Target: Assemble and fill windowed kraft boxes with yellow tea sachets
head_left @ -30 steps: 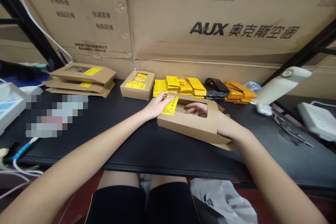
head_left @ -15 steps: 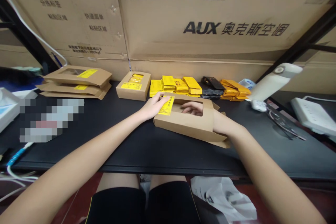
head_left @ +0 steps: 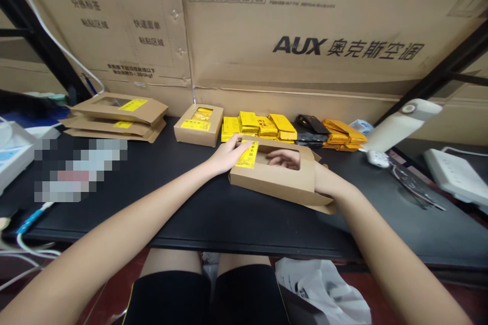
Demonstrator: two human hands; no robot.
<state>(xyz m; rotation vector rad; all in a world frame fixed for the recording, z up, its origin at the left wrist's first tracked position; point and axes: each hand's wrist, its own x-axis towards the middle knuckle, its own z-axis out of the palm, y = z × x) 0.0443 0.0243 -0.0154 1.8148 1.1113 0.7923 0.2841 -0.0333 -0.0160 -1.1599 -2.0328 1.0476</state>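
Note:
A brown cardboard box (head_left: 271,179) with a cut-out window and a yellow label (head_left: 247,156) lies in front of me on the black table. My left hand (head_left: 229,155) grips its left end, thumb on top by the label. Through the open right end, my right hand (head_left: 285,159) reaches inside; its loosely bent fingers show in the window, apart and with nothing seen in them. Part of that hand is hidden by the box. Behind the box are yellow packets (head_left: 259,126), black packets (head_left: 310,129) and orange packets (head_left: 343,134).
A closed windowed box (head_left: 198,126) stands at the back, left of the yellow packets. Flattened boxes (head_left: 118,109) are stacked farther left. On the right are a white bottle (head_left: 404,124), an earphone case (head_left: 378,158), glasses (head_left: 414,185) and a power strip (head_left: 459,175). Large cartons form the back.
The whole view has shifted slightly, with things now a little farther right in the picture. Both hands keep about the same place on and in the box.

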